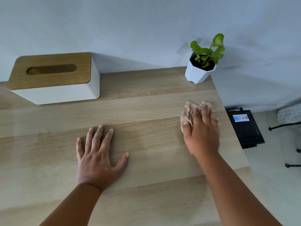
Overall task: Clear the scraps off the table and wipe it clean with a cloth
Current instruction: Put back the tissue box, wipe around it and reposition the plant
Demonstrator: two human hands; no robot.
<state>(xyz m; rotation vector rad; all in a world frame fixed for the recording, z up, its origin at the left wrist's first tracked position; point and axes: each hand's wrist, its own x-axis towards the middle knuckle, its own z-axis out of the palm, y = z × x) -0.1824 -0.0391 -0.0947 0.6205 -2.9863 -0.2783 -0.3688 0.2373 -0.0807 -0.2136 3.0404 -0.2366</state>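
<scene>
A person's right hand [201, 128] is pressing a crumpled beige cloth [189, 111] flat-fingered against the wooden table [146, 103] near its right edge, while the left hand [96, 157] is resting open, fingers spread, mid-surface. A white tissue box [55, 79] is sitting at the far left, a potted plant [202, 66] occupying the far right corner.

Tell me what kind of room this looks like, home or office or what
Probably a home room, perhaps a study corner, though that is a guess. A wooden table stands against a plain wall with a tissue box and a small potted plant on it; a black device sits on the floor beside it.
</scene>
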